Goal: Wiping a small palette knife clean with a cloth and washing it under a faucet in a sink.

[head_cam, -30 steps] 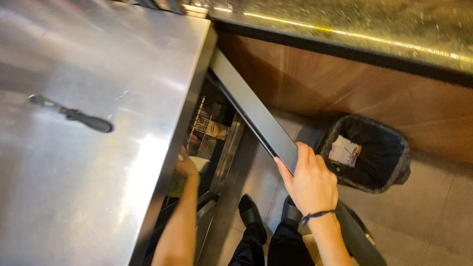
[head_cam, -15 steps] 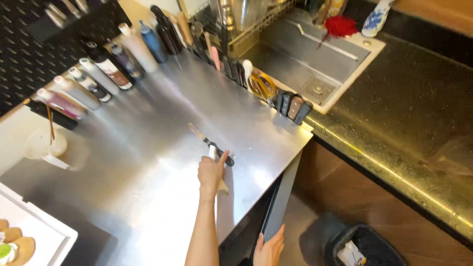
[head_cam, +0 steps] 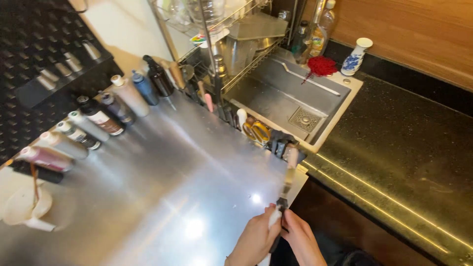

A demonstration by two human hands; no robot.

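Your left hand (head_cam: 253, 239) and right hand (head_cam: 301, 240) meet at the near edge of the steel worktop (head_cam: 172, 187), fingers curled in around a knife (head_cam: 285, 197). The left grips something white at the handle end, and the right closes beside it on the dark handle. The blade runs up and away from you, blurred, its tip close to the knife block (head_cam: 281, 143) at the counter's corner. Yellow-handled scissors (head_cam: 257, 130) sit just beyond that. The worktop shines under overhead light; to its right lies a dark speckled stone counter (head_cam: 394, 162) below wooden wall panelling. Behind the block is a steel sink (head_cam: 290, 98) with a red scrubber (head_cam: 321, 65) and a blue-and-white vase (head_cam: 355, 55) at its rim. A row of sauce bottles (head_cam: 93, 123) lines the worktop's far left edge.
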